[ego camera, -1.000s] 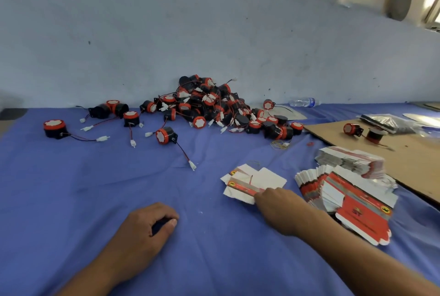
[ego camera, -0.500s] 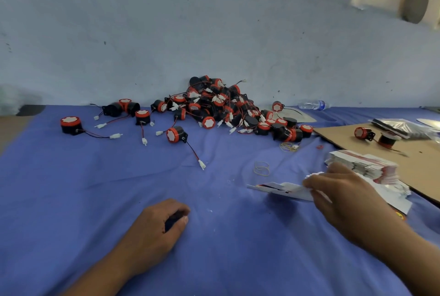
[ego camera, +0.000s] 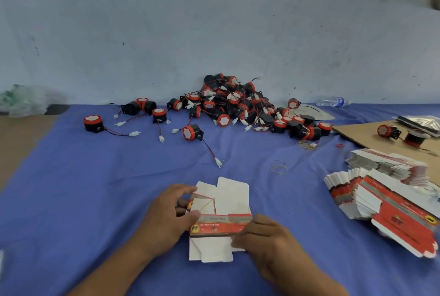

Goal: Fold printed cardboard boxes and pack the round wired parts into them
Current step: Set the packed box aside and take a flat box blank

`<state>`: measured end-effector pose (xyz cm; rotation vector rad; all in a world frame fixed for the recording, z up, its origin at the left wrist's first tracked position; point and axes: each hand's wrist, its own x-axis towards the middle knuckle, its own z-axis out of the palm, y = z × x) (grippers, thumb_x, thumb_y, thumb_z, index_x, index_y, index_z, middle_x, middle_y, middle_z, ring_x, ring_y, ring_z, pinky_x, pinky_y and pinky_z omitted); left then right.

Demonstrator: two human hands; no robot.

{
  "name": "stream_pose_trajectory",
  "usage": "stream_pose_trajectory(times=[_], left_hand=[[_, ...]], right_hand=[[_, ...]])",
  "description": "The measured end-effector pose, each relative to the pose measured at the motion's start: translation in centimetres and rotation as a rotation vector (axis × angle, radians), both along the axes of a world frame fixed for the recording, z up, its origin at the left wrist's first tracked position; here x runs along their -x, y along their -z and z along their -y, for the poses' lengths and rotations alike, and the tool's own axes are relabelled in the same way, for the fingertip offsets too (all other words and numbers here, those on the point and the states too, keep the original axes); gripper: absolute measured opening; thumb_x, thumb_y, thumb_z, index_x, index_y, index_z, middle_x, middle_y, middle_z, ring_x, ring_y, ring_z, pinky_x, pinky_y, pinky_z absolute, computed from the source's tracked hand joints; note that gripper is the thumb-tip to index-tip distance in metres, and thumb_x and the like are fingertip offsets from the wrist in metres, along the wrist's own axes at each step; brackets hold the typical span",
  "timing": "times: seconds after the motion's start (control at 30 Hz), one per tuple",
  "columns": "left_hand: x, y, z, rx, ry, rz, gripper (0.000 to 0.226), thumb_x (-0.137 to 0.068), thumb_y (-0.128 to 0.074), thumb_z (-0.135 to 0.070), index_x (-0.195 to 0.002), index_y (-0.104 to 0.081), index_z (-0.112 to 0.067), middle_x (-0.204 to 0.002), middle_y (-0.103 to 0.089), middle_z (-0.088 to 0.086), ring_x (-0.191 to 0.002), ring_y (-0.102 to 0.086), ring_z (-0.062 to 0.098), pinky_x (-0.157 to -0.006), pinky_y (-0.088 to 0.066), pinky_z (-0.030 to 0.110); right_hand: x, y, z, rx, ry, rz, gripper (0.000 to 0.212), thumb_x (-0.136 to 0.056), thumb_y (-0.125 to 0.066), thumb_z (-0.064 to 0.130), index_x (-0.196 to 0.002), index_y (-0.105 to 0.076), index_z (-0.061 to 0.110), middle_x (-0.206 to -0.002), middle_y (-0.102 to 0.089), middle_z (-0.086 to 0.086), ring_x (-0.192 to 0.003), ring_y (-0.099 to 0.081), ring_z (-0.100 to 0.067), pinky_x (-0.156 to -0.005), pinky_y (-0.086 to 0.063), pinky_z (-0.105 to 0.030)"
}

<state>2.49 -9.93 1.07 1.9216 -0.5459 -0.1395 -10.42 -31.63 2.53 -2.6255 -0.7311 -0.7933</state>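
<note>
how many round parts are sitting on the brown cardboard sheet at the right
2: one red-faced part near the cardboard sheet's back edge, and a second just right of it. Others could lie beyond the frame.

Water bottle (ego camera: 332, 101) lying by the wall, rubber bands (ego camera: 279, 166) on blue cloth (ego camera: 95, 188)

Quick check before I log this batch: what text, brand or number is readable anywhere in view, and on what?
Nothing reads for certain.
Box blank held in both hands: two lines of print on its grey and red bands, too blurred to read.
Box blank stack: a dark logo and a round yellow emblem, unreadable.
Bottle: blue label, too small.
Round wired parts: no visible text.
</note>
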Motion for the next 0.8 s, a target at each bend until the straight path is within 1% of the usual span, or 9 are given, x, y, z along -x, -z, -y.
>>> stream_pose_trajectory(times=[0.17,0.27,0.37,0.43,0.5,0.6,0.67,0.73,0.8], left_hand=[[0.0,0.6,0.5,-0.124,-0.082,0.218,0.017,-0.086,-0.07,-0.006,-0.099,-0.077,-0.016,-0.116,-0.059,-0.014,-0.094,-0.06,-0.008,-0.072,-0.046,0.004],[0.0,0.6,0.6,-0.145,-0.121,0.261,0.017,-0.085,-0.068,-0.003,-0.093,-0.08,-0.014,-0.114,-0.061,-0.012,-0.091,-0.061,-0.005,-0.077,-0.042,0.002],[-0.2,0.4,0.4,-0.141,-0.217,0.264,0.02,-0.084,-0.066,-0.001,-0.094,-0.08,-0.012,-0.112,-0.063,-0.009,-0.09,-0.06,0.0,-0.076,-0.039,-0.002],[-0.3,0.3,0.5,-0.158,-0.235,0.277,0.02,-0.086,-0.066,-0.001,-0.097,-0.079,-0.011,-0.112,-0.063,-0.007,-0.089,-0.06,0.003,-0.075,-0.039,-0.003],[-0.1,0.3,0.6,-0.169,-0.205,0.292,0.021,-0.087,-0.064,-0.002,-0.098,-0.079,-0.011,-0.114,-0.062,-0.008,-0.09,-0.059,0.001,-0.076,-0.038,-0.004],[0.6,0.4,0.8,-0.173,-0.067,0.326,0.018,-0.09,-0.065,-0.01,-0.1,-0.078,-0.018,-0.119,-0.061,-0.014,-0.1,-0.057,-0.007,-0.085,-0.033,-0.003],[1.0,0.2,0.8,-0.121,-0.001,0.305,0.018,-0.093,-0.065,-0.033,-0.107,-0.074,-0.027,-0.122,-0.061,-0.022,-0.111,-0.055,-0.008,-0.093,-0.033,0.001],[1.4,-0.3,0.7,0.074,0.07,0.13,0.03,-0.089,-0.06,-0.053,-0.108,-0.071,-0.032,-0.114,-0.069,-0.021,-0.109,-0.06,-0.003,-0.092,-0.042,0.009],[1.7,-0.6,0.7,0.258,0.188,-0.035,0.039,-0.079,-0.061,-0.053,-0.108,-0.07,-0.028,-0.105,-0.073,-0.014,-0.1,-0.067,0.002,-0.083,-0.049,0.014]], right_hand=[[0.0,-0.1,0.6,-0.03,0.109,0.123,0.026,-0.075,-0.073,-0.005,-0.086,-0.076,0.017,-0.088,-0.072,0.012,-0.076,-0.056,-0.014,-0.066,-0.051,-0.026],[0.1,-0.6,1.6,-0.018,0.18,0.251,0.025,-0.082,-0.066,-0.008,-0.086,-0.077,0.014,-0.089,-0.071,0.01,-0.075,-0.053,-0.018,-0.067,-0.049,-0.029],[0.8,-1.6,3.4,-0.126,0.34,0.364,0.023,-0.09,-0.057,-0.002,-0.086,-0.076,0.01,-0.087,-0.07,0.011,-0.072,-0.051,-0.02,-0.072,-0.045,-0.023],[1.4,-2.0,4.4,-0.273,0.502,0.406,0.017,-0.09,-0.06,0.001,-0.087,-0.075,0.009,-0.086,-0.065,0.01,-0.074,-0.052,-0.018,-0.075,-0.041,-0.015],[1.5,-2.4,5.5,-0.557,0.686,0.392,0.011,-0.093,-0.062,0.005,-0.09,-0.071,0.012,-0.085,-0.065,0.001,-0.073,-0.054,-0.015,-0.071,-0.038,-0.01],[1.2,-2.8,6.0,-0.912,0.786,0.366,0.019,-0.094,-0.065,0.007,-0.092,-0.064,0.026,-0.084,-0.069,-0.002,-0.07,-0.06,-0.014,-0.065,-0.042,-0.003],[0.7,-3.0,4.2,-0.806,0.731,0.394,0.02,-0.095,-0.064,0.01,-0.089,-0.064,0.029,-0.08,-0.065,0.008,-0.074,-0.063,-0.023,-0.066,-0.043,-0.012],[0.1,-2.6,1.4,-0.434,0.556,0.436,0.016,-0.093,-0.058,0.009,-0.089,-0.07,0.018,-0.081,-0.064,0.007,-0.072,-0.058,-0.022,-0.068,-0.041,-0.022],[-0.8,-1.6,-1.1,-0.097,0.276,0.381,0.019,-0.089,-0.057,0.001,-0.086,-0.073,0.01,-0.083,-0.067,0.001,-0.069,-0.053,-0.024,-0.064,-0.045,-0.032]])
